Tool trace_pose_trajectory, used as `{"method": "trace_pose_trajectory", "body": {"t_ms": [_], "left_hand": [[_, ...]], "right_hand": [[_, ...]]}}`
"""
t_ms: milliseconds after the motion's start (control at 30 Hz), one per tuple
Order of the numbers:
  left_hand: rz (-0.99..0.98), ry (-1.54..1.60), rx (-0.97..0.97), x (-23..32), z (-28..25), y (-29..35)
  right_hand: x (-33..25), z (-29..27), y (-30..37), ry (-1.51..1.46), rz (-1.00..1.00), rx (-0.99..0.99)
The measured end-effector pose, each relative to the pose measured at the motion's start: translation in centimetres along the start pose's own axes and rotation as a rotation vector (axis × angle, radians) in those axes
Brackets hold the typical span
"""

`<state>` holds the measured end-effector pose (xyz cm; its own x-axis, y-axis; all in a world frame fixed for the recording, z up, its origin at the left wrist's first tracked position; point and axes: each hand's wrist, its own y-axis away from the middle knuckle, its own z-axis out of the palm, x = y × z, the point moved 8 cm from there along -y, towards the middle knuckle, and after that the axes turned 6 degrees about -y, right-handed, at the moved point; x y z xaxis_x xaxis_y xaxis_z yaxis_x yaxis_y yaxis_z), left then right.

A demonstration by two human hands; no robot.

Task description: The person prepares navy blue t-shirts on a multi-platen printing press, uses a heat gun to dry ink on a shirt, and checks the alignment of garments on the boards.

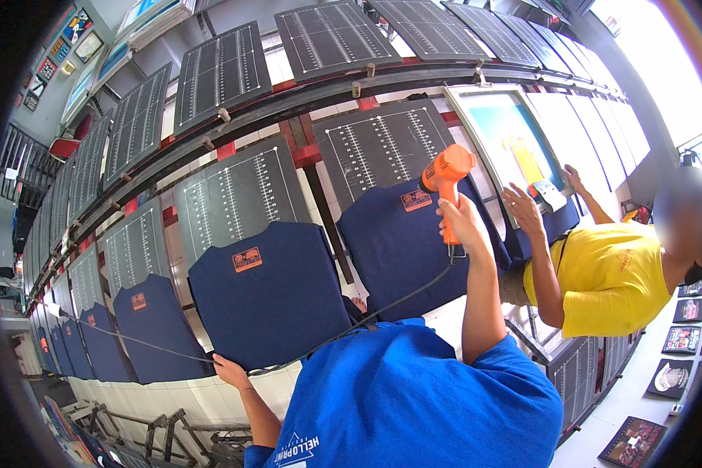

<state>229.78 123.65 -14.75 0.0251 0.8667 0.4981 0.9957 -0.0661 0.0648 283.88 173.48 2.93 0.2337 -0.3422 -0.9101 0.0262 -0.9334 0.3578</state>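
Observation:
My right hand [466, 222] grips the handle of an orange heat gun [449, 168]. Its dark nozzle is tilted down toward the small orange print on a navy blue shirt [398, 242]. That shirt is spread over a black marked board [378, 148]. From the handle a dark cord [413, 295] runs down past my front to my left hand [231, 371]. My left hand is closed around the cord, low beside the hem of another navy shirt [269, 300] with the same orange print. The cord continues left toward the far end of the row.
A person in a yellow shirt [608, 269] stands on the right, both hands at a framed printing screen [515, 148] with orange ink. More boards with navy shirts [144, 324] line up leftward. Behind a dark rail, another row of black boards [331, 39] curves across. Metal racks [156, 429] stand lower left.

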Motion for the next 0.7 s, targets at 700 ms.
{"method": "trace_pose_trajectory", "body": {"t_ms": [700], "left_hand": [[0.023,0.033,0.008,0.6,-0.1,0.3]], "right_hand": [[0.3,-1.3,1.7,0.013,0.019,-0.005]]}}
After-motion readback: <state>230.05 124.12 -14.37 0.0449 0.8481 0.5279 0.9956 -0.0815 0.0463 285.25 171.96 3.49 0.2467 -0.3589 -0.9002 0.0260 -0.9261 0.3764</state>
